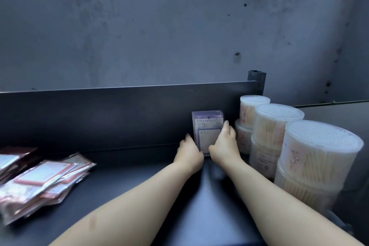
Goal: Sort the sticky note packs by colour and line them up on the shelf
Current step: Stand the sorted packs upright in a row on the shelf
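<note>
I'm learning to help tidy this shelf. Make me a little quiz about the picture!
1. True or false: the purple packs stand upright against the shelf's back panel.
2. Which hand touches the packs' side nearest the cotton swab tubs? A left hand, B right hand.
3. Fill in: the reddish packs lie in a loose ____ on the left.

Key: 1 true; 2 B; 3 pile.

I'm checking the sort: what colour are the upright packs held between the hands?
Purple, seen in the head view: the upright packs stand between the left hand and right hand.
</note>
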A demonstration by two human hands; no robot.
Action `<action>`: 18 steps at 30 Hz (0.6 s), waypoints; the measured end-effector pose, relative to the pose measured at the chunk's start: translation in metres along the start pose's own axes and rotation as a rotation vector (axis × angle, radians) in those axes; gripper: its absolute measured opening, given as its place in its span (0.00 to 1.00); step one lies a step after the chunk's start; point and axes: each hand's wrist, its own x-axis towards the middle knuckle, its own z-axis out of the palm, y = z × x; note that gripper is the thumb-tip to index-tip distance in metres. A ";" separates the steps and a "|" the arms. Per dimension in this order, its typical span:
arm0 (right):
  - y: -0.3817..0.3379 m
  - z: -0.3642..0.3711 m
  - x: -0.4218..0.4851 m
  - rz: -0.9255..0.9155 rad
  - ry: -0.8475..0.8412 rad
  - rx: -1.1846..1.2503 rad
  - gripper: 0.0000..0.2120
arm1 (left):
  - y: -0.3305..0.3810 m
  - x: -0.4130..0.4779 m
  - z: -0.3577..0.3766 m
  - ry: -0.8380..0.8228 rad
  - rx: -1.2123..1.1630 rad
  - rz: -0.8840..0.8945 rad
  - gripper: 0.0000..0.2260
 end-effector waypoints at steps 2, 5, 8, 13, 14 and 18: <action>-0.006 -0.002 -0.005 -0.100 0.069 -0.058 0.39 | -0.002 -0.004 -0.008 -0.011 0.020 0.003 0.32; -0.021 -0.002 -0.014 -0.289 0.104 -0.101 0.29 | -0.012 -0.013 -0.032 0.006 0.052 0.037 0.27; -0.039 0.007 -0.024 -0.418 0.050 -0.131 0.17 | -0.034 -0.025 -0.066 0.042 0.085 0.072 0.24; -0.075 0.037 -0.051 -0.438 -0.123 -0.103 0.13 | -0.083 -0.057 -0.125 0.103 0.131 0.077 0.21; -0.083 0.045 -0.057 -0.448 -0.158 -0.091 0.13 | -0.095 -0.063 -0.137 0.124 0.147 0.073 0.21; -0.116 0.084 -0.081 -0.478 -0.325 -0.128 0.14 | -0.143 -0.087 -0.184 0.197 0.212 0.019 0.20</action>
